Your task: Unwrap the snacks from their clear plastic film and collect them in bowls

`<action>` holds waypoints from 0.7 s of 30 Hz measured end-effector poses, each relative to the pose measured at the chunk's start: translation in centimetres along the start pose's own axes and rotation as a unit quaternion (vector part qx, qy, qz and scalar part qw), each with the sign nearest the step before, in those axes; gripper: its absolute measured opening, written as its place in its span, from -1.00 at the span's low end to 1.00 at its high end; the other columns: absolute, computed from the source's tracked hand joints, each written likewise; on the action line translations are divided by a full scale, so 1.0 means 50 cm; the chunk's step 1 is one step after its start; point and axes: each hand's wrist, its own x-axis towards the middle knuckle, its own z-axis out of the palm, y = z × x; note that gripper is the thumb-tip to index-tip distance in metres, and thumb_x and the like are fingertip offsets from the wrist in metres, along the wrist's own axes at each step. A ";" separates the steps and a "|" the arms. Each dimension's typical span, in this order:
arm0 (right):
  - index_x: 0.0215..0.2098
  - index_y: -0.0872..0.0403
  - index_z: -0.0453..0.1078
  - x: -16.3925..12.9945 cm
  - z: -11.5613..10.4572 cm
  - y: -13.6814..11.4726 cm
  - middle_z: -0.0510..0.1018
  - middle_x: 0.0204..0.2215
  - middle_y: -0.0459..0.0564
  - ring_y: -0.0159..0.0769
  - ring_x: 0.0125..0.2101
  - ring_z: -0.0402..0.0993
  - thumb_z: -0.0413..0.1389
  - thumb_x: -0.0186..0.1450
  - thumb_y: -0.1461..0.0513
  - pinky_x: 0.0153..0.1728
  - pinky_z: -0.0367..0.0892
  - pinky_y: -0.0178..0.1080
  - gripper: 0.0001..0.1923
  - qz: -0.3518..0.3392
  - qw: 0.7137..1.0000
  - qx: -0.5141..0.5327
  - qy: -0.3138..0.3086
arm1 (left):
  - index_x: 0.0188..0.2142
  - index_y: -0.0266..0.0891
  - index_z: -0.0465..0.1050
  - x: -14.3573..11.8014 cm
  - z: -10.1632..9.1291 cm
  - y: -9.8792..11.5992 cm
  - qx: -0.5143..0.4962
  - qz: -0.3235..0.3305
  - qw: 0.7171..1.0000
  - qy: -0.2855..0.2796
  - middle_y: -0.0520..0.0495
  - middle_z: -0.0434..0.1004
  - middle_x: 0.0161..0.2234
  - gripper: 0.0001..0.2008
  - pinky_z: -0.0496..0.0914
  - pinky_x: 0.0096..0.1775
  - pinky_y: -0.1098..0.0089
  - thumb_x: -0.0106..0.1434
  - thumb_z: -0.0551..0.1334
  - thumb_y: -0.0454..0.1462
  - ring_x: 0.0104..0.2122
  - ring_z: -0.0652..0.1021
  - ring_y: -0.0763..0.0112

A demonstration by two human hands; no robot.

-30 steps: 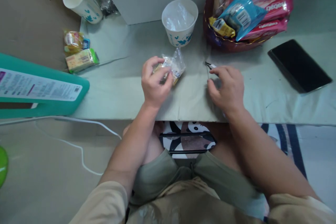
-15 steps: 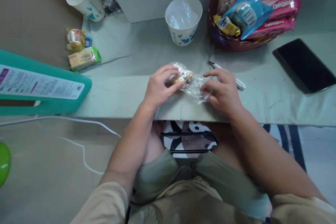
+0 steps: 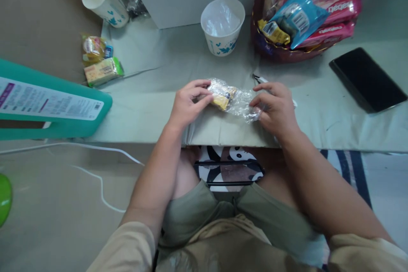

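While pinching a snack wrapper (image 3: pixel 231 100), both hands' fingers (image 3: pixel 204 93) curled.

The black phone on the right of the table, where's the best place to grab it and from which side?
Probably by its two long edges, coming from above. The black phone lies flat and slanted on the table cover, apart from the snack basket, so both edges look free.

Snack packet (image 3: pixel 228 98) on table (image 3: pixel 153 106) between left hand (image 3: pixel 188 104) and right hand (image 3: pixel 276 108); cup (image 3: pixel 222 25) behind it, phone (image 3: pixel 366 78) far right, basket (image 3: pixel 287 51) behind right hand.
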 end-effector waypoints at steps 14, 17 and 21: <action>-0.33 0.00 0.57 0.005 -0.028 0.041 0.52 -0.01 0.09 -0.01 -0.03 0.46 0.09 0.17 0.39 0.01 0.35 0.12 -0.76 0.031 0.988 -0.016 0.149 | -0.42 -0.12 0.39 0.020 -0.051 -0.071 -0.297 -0.281 0.864 0.294 0.05 0.56 -0.39 -0.71 0.27 -0.57 0.47 0.12 0.45 -0.09 -0.55 0.45 0.56; -0.12 -0.02 0.56 0.006 -0.039 0.037 0.50 -0.06 0.12 -0.04 -0.01 0.46 -0.02 0.29 0.36 0.04 0.34 0.07 -0.64 0.019 0.967 0.022 0.255 | -0.22 -0.09 0.46 0.017 -0.053 -0.075 -0.204 -0.192 0.924 0.259 -0.05 0.60 -0.16 -0.60 0.41 -0.38 0.42 0.13 0.42 0.09 -0.32 0.58 0.41; 0.05 -0.05 0.45 0.005 -0.033 -0.001 0.59 -0.02 0.10 0.02 0.05 0.49 0.10 0.32 0.12 0.08 0.35 0.09 -0.65 -0.070 0.994 0.023 0.081 | 0.01 -0.08 0.49 0.010 -0.039 -0.044 -0.037 -0.038 0.998 0.027 -0.17 0.47 0.19 -0.40 0.46 0.06 0.20 0.01 0.51 0.01 0.11 0.53 0.11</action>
